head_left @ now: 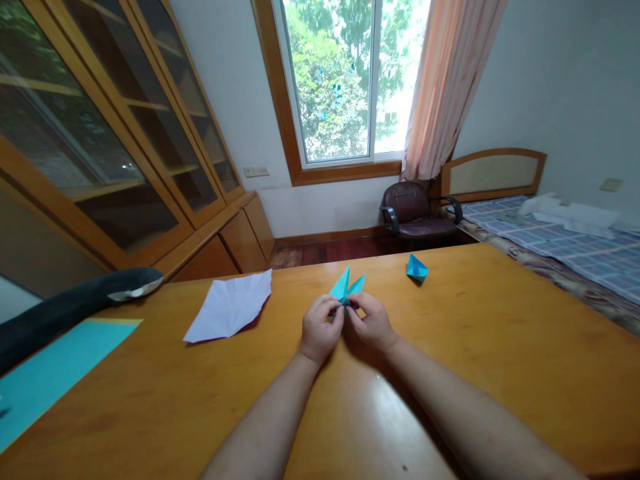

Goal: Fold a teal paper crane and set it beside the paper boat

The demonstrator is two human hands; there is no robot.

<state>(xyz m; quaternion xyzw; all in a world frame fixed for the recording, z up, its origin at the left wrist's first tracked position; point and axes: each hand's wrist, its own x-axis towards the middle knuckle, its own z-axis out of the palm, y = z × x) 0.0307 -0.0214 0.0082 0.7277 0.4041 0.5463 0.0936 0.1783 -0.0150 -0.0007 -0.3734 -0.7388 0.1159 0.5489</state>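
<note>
Both hands meet above the middle of the wooden table (pixel 210 400), fingers pinched round a folded turquoise origami paper (pixel 341 287). My left hand (pixel 320 328) grips its lower left side, and my right hand (pixel 373 321) grips the lower right. Two pointed flaps of the paper stick up beyond the fingertips; its lower part is mostly hidden by the fingers. To the right, near the far edge, a small blue folded paper piece (pixel 417 268) stands on the table. A creased white sheet (pixel 230 308) lies to the left of my left hand.
At the far left are a turquoise sheet with a yellow edge (pixel 65 370) and a dark, curved object (pixel 75 310) with a pale patch. Beyond the table stand a glass-fronted cabinet (pixel 187 143), a brown armchair (pixel 410 210) and a bed (pixel 560 233).
</note>
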